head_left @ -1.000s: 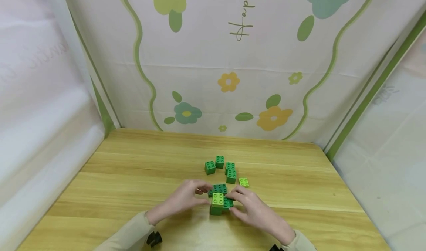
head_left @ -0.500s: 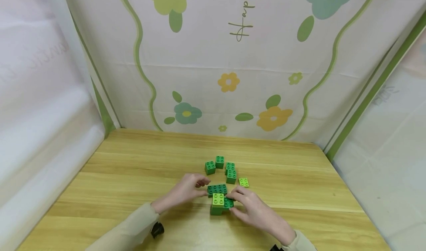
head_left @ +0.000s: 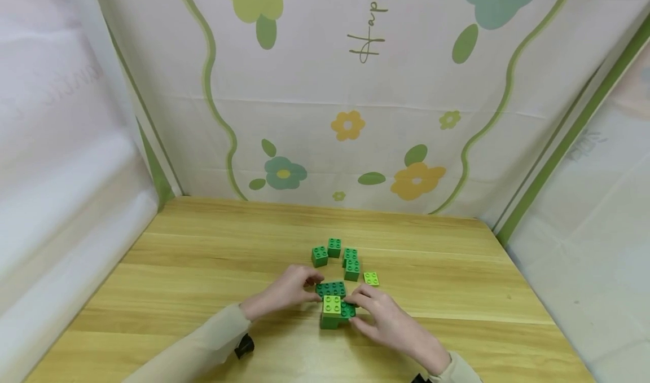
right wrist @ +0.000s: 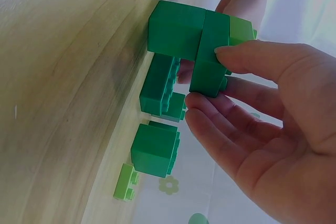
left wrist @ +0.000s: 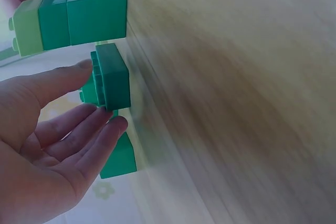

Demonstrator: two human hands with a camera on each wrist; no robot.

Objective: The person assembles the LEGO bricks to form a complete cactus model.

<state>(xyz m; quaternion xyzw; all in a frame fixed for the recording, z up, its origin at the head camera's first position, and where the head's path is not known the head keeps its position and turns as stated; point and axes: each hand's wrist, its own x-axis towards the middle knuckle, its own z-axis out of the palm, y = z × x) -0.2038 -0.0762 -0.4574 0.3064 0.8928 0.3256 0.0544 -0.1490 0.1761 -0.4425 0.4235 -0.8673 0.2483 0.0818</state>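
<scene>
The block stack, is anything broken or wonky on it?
Nothing looks broken. One odd thing: the middle green brick sticks out sideways past the tall green brick below, with nothing visible under that end, so the stack looks lopsided. The right hand pinches that end.

Small stack of toy bricks (head_left: 329, 321), upright, right hand (head_left: 381, 316) on it; long brick (head_left: 330, 289) just behind.

Stack three high: green bottom brick (right wrist: 176, 29); green middle brick (right wrist: 210, 51) jutting out to the right; lime top brick (head_left: 332, 304) over the left part, four studs bare. Right hand pinches the jutting end, thumb on its near side. Long brick darker green, two rows of studs, flat, studs up. Left hand's (head_left: 288, 288) thumb and fingers straddle its left end; contact unclear.
</scene>
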